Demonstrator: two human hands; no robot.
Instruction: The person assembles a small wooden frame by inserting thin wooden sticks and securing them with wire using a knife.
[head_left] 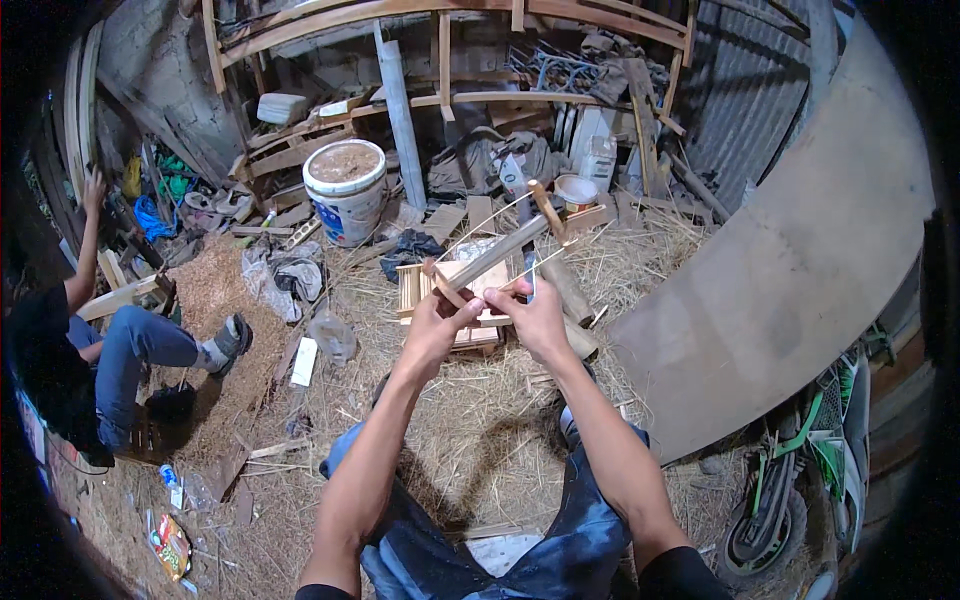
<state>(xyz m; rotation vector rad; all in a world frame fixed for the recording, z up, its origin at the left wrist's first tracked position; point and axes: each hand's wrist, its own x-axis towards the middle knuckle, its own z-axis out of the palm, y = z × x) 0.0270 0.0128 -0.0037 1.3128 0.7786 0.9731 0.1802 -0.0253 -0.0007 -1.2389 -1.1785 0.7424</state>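
A wooden frame saw (500, 252) is held slantwise in front of me, with a thick middle bar, a crosspiece at each end and a thin strand along each side. My left hand (437, 325) is closed round its near crosspiece. With thumb and fingers, my right hand (532, 318) pinches at the thin strand on the near right side; the fingers partly hide what they grip there. Below the saw, a low piece of pale slatted woodwork (410, 288) sits on the straw, partly covered by my hands. A round log (578, 340) lies just right of it.
A person (140, 345) sits at the left beside wood shavings (215, 285). Farther back stand a filled white bucket (345, 180) and a small white bowl (577, 191). A large curved board (770, 270) leans at the right, above a green motorcycle (800, 470). Straw litters the floor.
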